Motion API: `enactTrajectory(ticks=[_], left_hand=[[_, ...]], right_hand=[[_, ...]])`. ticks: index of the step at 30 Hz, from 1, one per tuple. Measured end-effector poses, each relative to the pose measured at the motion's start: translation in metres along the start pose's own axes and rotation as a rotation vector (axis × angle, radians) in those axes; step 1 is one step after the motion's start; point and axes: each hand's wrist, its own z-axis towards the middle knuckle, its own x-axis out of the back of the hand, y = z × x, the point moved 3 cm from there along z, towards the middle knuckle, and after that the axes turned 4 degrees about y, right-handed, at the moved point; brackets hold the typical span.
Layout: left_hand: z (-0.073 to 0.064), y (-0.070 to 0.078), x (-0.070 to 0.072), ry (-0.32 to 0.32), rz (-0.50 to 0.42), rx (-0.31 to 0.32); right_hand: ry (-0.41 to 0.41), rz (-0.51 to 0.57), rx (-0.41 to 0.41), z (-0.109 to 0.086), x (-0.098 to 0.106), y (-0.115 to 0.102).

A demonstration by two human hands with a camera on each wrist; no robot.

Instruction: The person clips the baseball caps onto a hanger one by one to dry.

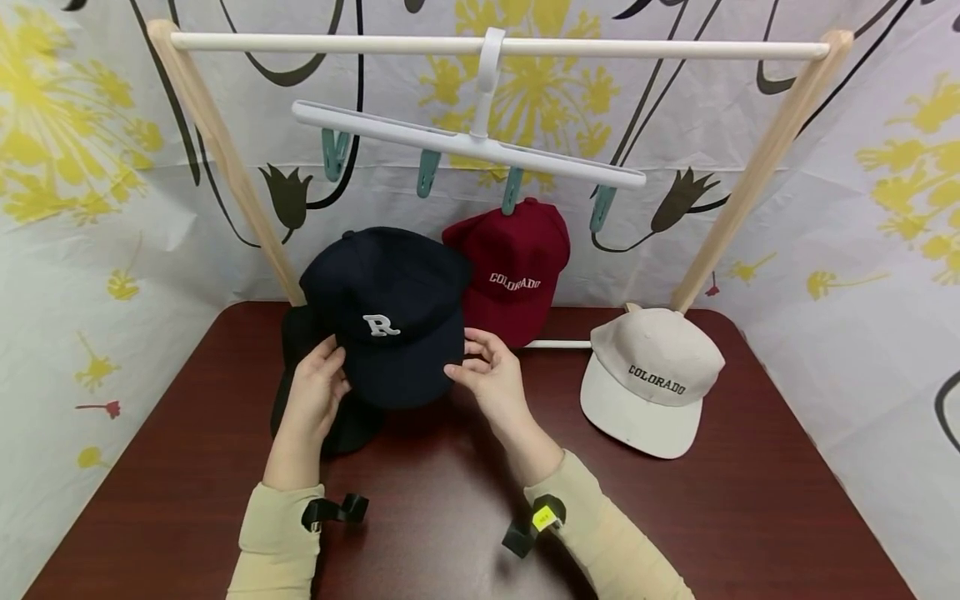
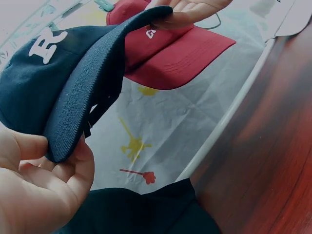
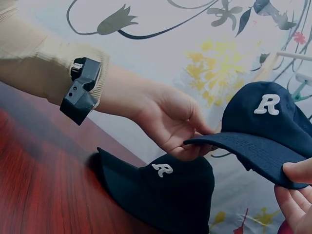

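A navy baseball cap [image 1: 397, 275] with a white R is held up in front of the rack, its brim toward the person. My left hand [image 1: 317, 383] pinches one edge of the brim, thumb on top and fingers beneath, as the left wrist view shows. At the opposite brim edge, my right hand [image 1: 491, 375] grips with thumb and fingers. Below the held cap, a second dark cap [image 3: 156, 190] with a white R sits on the table, largely covered in the head view. Behind is a red Colorado cap [image 1: 517, 275], its top overlapped by a teal clip [image 1: 512, 192].
A white hanger [image 1: 390, 127] with several teal clips hangs tilted from the white rod [image 1: 660, 48] of a wooden rack. On the right of the dark red table [image 1: 750, 500] lies a cream Colorado cap [image 1: 652, 379]. Patterned cloth [image 1: 810, 208] stands behind the rack.
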Motion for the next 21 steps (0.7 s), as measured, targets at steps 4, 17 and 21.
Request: enactTrajectory(ticks=[4, 17, 21], left_hand=[[0.003, 0.003, 0.001, -0.001, 0.016, -0.012], [0.012, 0.015, -0.002, -0.058, 0.008, -0.025], [0.014, 0.018, -0.003, -0.061, 0.001, -0.037]], right_hand=[[-0.014, -0.017, -0.001, 0.000, -0.002, -0.005], [-0.030, -0.056, 0.022, 0.009, -0.004, -0.014], [-0.031, -0.071, 0.022, 0.012, -0.004, -0.020]])
